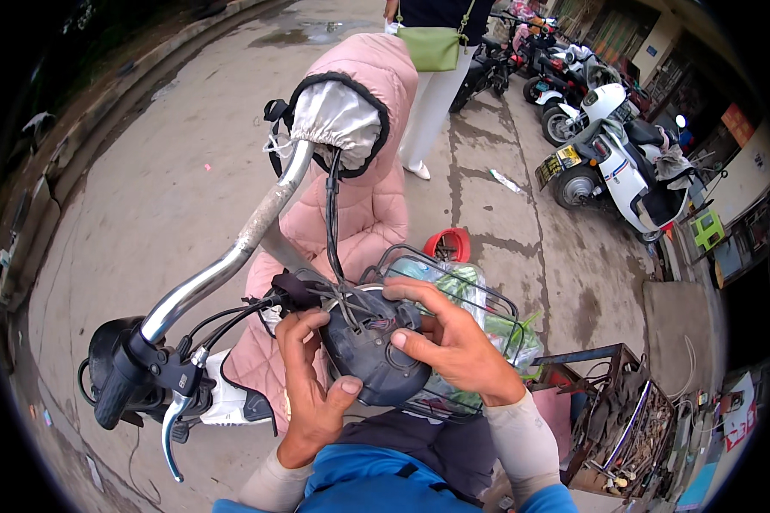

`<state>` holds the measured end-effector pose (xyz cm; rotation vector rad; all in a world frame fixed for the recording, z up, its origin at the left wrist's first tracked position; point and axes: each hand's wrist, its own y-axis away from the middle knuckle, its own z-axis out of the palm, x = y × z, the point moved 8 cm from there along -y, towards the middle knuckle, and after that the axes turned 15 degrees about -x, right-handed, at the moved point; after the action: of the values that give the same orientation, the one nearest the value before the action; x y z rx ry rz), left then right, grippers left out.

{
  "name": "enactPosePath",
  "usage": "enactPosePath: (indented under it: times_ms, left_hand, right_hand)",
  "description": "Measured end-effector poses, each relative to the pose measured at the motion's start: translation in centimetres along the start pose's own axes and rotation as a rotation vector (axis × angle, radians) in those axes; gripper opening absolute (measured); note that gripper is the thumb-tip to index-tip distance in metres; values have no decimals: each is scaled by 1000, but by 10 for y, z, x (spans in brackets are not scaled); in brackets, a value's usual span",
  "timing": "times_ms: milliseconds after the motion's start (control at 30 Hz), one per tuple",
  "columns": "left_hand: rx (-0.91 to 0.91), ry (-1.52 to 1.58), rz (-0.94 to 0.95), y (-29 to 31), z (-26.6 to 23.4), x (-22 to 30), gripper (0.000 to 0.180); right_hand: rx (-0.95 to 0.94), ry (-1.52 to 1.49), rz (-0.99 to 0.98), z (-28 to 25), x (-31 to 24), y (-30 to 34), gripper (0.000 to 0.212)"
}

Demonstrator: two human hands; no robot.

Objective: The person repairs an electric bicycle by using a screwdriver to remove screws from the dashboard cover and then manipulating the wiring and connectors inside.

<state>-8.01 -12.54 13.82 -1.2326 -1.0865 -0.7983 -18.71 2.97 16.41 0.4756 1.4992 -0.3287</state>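
A round black headlight housing (372,355) sits in front of my body, with thin wires coming out of an opening in its back. My left hand (310,380) grips its left side, thumb low and fingers curled at the upper edge. On the other side, my right hand (453,338) holds it with the thumb pressed on the back and the fingers over the far rim. Black cables (333,214) run down to it from the bent silver handlebar (231,256). A silver brake lever (173,436) is at the handlebar's left end.
A pink quilted cover (351,205) hangs over the bike's front. Bags of greens fill the black wire basket (488,295). Beyond are a red bowl (459,245) and a standing person with a green bag (432,49). Parked scooters (624,175) and a tool box (616,427) are at right.
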Motion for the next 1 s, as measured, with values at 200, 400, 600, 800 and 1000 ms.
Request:
enactPosePath:
  times_ms: [200, 400, 600, 800, 1000]
  left_hand:
    - [-67, 22, 9, -1, 16, 9, 77]
    - [-61, 5, 3, -6, 21, -2, 72]
    - [-39, -15, 34, -3, 22, -8, 72]
    - [37, 32, 18, 4, 17, -16, 80]
    - [32, 51, 83, 10, 23, -10, 86]
  right_hand:
    - [41, 134, -115, 10, -14, 13, 49]
    - [104, 297, -201, 6, -17, 18, 51]
    - [112, 178, -249, 8, -5, 17, 51]
    - [77, 57, -259, 12, 6, 11, 53]
    - [195, -18, -216, 16, -3, 23, 72]
